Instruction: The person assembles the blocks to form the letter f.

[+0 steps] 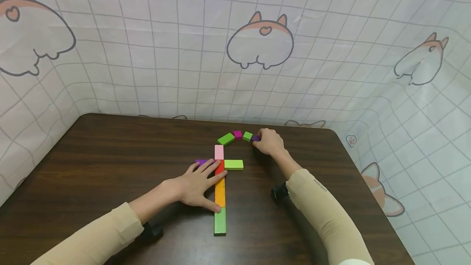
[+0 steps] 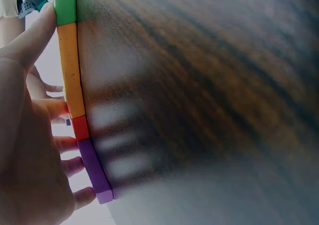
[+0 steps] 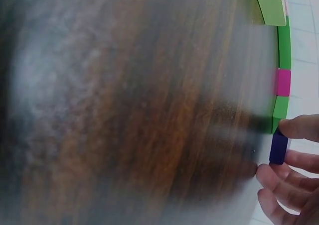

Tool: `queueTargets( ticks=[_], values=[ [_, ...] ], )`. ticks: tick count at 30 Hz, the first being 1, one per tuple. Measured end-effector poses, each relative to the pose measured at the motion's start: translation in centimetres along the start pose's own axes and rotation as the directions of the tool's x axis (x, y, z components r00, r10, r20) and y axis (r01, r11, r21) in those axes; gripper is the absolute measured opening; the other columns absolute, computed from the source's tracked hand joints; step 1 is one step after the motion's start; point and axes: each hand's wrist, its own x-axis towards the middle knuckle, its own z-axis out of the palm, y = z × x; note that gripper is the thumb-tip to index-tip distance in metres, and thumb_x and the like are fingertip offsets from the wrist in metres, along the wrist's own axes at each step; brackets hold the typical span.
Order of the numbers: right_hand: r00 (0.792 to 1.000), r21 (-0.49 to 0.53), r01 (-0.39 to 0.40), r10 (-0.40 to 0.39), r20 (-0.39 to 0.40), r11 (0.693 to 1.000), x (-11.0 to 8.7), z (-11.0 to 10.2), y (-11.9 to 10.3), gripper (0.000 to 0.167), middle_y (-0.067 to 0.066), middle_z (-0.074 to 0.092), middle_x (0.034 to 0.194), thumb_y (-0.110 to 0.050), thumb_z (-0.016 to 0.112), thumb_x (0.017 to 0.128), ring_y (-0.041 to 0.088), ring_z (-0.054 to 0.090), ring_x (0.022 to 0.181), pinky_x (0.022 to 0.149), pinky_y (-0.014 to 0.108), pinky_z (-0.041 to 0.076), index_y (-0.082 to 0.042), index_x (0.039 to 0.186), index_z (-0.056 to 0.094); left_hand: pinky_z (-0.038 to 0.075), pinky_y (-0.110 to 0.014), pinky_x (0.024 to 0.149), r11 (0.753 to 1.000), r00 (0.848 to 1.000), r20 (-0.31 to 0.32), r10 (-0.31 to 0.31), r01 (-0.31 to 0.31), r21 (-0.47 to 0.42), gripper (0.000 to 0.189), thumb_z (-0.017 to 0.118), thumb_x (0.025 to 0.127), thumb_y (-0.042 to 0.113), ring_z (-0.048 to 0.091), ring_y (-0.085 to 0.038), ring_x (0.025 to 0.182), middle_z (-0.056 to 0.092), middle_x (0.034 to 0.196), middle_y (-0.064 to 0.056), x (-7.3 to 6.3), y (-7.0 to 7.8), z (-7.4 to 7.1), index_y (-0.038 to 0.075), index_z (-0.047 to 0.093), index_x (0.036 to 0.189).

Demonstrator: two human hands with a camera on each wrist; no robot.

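My right hand (image 1: 270, 141) pinches a small dark purple block (image 3: 279, 147) between thumb and finger, at the right end of a curved row. Beside that block in the row come a green block (image 1: 247, 136), a magenta block (image 1: 238, 135) and a longer green block (image 1: 226, 139). My left hand (image 1: 193, 184) lies spread with straight fingers over a straight column. Its fingertips touch the red block (image 2: 80, 128) and a purple block (image 2: 94, 170), while the thumb rests near the joint of the orange block (image 1: 220, 193) and the lower green block (image 1: 220, 222).
A pink block (image 1: 218, 152) tops the column, just below the curved row. To the right of the red block lies a light green block (image 1: 233, 165). The dark wooden table (image 1: 110, 154) ends at a white gridded cloth (image 1: 198, 77) with cartoon animals.
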Motion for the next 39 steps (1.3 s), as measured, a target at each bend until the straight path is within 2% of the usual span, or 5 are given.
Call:
queueTargets(
  ticks=[20,27,39],
  values=[
    [1.0,-0.013,-0.004,0.004,0.006,1.0,0.68,0.72,0.34,0.032,0.012,0.071,0.101,-0.028,0.075,0.093,0.027,0.066,0.085,0.075,0.044,0.054,-0.002,0.113,0.071,0.009,-0.067,0.117,1.0,1.0,-0.006,0.009,-0.009,0.009,0.105,0.058,0.084,0.08,0.006,-0.036,0.156,0.011,0.171,-0.011,0.26,-0.31,0.15,0.022,0.025,0.165],
    [1.0,-0.01,-0.002,0.002,-0.001,1.0,0.69,0.66,0.47,0.038,0.012,0.071,0.105,-0.032,0.077,0.092,0.028,0.067,0.09,0.076,0.045,0.054,-0.003,0.116,0.071,0.009,-0.067,0.117,1.0,1.0,-0.009,0.012,-0.011,0.012,0.105,0.058,0.084,0.08,0.006,-0.036,0.156,0.011,0.171,-0.011,0.27,-0.44,0.09,0.022,0.025,0.165],
    [1.0,-0.012,0.008,-0.007,0.023,1.0,0.71,0.57,0.84,0.04,0.013,0.071,0.108,-0.031,0.078,0.092,0.028,0.065,0.091,0.078,0.045,0.053,-0.002,0.119,0.07,0.009,-0.067,0.117,1.0,1.0,0.002,0.004,-0.004,0.015,0.105,0.058,0.084,0.081,0.005,-0.035,0.156,0.01,0.171,-0.011,0.28,-0.64,0.03,0.023,0.024,0.165]
  ],
)
